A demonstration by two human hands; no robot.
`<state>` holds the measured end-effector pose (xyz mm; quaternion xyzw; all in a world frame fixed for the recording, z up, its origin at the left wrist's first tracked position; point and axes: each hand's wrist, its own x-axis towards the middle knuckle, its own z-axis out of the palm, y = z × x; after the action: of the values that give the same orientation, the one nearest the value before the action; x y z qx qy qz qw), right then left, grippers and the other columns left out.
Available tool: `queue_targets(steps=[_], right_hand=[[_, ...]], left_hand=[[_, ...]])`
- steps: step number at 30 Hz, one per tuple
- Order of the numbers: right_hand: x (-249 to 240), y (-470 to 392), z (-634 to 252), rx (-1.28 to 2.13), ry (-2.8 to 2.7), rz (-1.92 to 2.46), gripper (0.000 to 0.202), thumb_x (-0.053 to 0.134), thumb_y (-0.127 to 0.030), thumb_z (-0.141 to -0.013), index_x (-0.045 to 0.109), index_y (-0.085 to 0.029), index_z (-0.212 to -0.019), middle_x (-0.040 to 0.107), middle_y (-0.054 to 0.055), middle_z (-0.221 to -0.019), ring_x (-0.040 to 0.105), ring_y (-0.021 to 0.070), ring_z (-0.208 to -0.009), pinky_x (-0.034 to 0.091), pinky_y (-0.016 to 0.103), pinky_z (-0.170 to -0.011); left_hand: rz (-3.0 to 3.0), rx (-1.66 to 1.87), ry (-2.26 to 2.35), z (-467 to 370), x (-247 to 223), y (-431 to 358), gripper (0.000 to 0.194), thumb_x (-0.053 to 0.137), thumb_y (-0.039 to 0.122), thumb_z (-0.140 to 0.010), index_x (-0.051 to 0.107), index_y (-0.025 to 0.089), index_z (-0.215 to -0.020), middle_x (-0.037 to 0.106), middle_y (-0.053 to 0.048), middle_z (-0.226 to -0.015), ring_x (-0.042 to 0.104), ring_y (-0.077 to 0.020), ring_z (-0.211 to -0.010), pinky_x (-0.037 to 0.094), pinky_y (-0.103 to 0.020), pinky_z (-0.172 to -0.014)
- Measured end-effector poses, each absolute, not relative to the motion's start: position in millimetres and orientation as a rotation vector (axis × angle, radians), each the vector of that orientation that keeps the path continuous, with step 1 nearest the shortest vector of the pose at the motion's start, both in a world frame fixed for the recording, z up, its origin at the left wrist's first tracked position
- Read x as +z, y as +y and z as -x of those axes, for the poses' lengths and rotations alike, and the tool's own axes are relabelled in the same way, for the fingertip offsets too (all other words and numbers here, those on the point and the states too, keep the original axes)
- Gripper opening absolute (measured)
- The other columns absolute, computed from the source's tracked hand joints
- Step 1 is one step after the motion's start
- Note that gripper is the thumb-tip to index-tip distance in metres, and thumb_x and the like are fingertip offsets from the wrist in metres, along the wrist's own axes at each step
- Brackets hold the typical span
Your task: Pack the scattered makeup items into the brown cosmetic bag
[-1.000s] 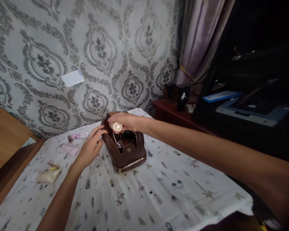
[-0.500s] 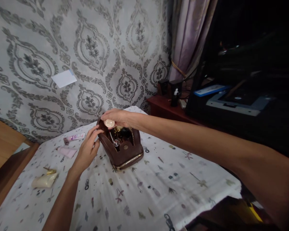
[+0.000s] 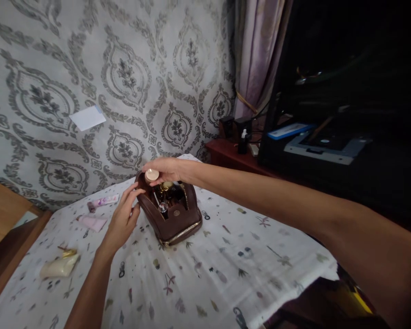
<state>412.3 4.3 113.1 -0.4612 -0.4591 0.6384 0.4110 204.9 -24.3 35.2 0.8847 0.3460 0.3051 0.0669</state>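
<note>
A dark brown zippered bag lies unzipped on the patterned white cloth, with several small items inside, among them one with a shiny round top. My right hand reaches over the far end of the opening and holds a small round container with a pale top. At the bag's left edge, my left hand has its fingers apart, their tips touching the rim.
Left of the bag lie two pink tubes and a cream-coloured tube beside a gold item. A red surface with a dropper bottle and a dark screen stand at the right.
The view has shifted slightly. Both hands stay at the bag, and the round container remains in my right hand, its pale top now showing a little more fully.
</note>
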Motion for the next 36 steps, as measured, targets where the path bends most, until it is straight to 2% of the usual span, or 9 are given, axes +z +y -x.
queue_targets(steps=[8, 18, 23, 30, 32, 36], right_hand=[[112.2, 0.7, -402.6, 1.547, -1.253, 1.24, 0.025, 0.054, -0.008, -0.091, 0.056, -0.014, -0.066, 0.057, -0.003, -0.056, 0.053, 0.0075, -0.05, 0.046, 0.015, -0.044], [98.5, 14.3, -396.7, 1.474, -1.288, 1.317, 0.016, 0.063, -0.008, -0.083, 0.054, -0.016, -0.074, 0.056, -0.005, -0.057, 0.056, 0.0084, -0.052, 0.047, 0.015, -0.047], [96.0, 19.6, -393.5, 1.434, -1.307, 1.37, 0.013, 0.061, -0.008, -0.084, 0.054, -0.016, -0.078, 0.056, -0.005, -0.058, 0.056, 0.0093, -0.053, 0.048, 0.016, -0.049], [99.8, 14.1, -391.9, 1.425, -1.366, 1.375, 0.014, 0.06, -0.004, -0.078, 0.054, -0.016, -0.078, 0.053, -0.005, -0.054, 0.053, 0.0092, -0.05, 0.048, 0.017, -0.048], [100.6, 11.8, -391.5, 1.423, -1.385, 1.375, 0.014, 0.059, -0.002, -0.076, 0.054, -0.016, -0.075, 0.051, -0.006, -0.051, 0.052, 0.0088, -0.048, 0.046, 0.017, -0.047], [100.1, 9.8, -393.2, 1.403, -1.413, 1.397, 0.019, 0.059, 0.001, -0.07, 0.052, -0.016, -0.065, 0.048, -0.006, -0.046, 0.05, 0.0089, -0.045, 0.043, 0.016, -0.045]], left_hand=[[-2.647, 0.963, 1.031, -204.9, 31.1, -23.4, 0.036, 0.04, 0.022, -0.094, 0.051, 0.024, -0.128, 0.042, -0.011, -0.149, 0.04, -0.0257, -0.14, 0.032, -0.048, -0.117], [-2.626, 0.996, 1.008, -207.4, 31.0, -26.4, 0.035, 0.039, 0.021, -0.094, 0.051, 0.024, -0.127, 0.04, -0.012, -0.15, 0.036, -0.0259, -0.142, 0.032, -0.05, -0.117], [-2.605, 1.0, 1.007, -207.5, 29.8, -26.9, 0.037, 0.039, 0.021, -0.093, 0.05, 0.024, -0.128, 0.039, -0.012, -0.151, 0.036, -0.0258, -0.143, 0.033, -0.049, -0.117], [-2.589, 0.983, 1.014, -207.2, 27.8, -26.6, 0.037, 0.037, 0.019, -0.094, 0.049, 0.023, -0.128, 0.037, -0.012, -0.152, 0.033, -0.0257, -0.144, 0.033, -0.05, -0.116], [-2.578, 0.989, 1.015, -207.5, 27.5, -26.8, 0.038, 0.036, 0.017, -0.093, 0.049, 0.023, -0.128, 0.037, -0.012, -0.152, 0.033, -0.0253, -0.144, 0.037, -0.047, -0.113], [-2.519, 0.977, 1.039, -208.5, 27.9, -29.3, 0.041, 0.038, 0.017, -0.091, 0.049, 0.024, -0.13, 0.035, -0.012, -0.154, 0.035, -0.0268, -0.144, 0.051, -0.04, -0.097]])
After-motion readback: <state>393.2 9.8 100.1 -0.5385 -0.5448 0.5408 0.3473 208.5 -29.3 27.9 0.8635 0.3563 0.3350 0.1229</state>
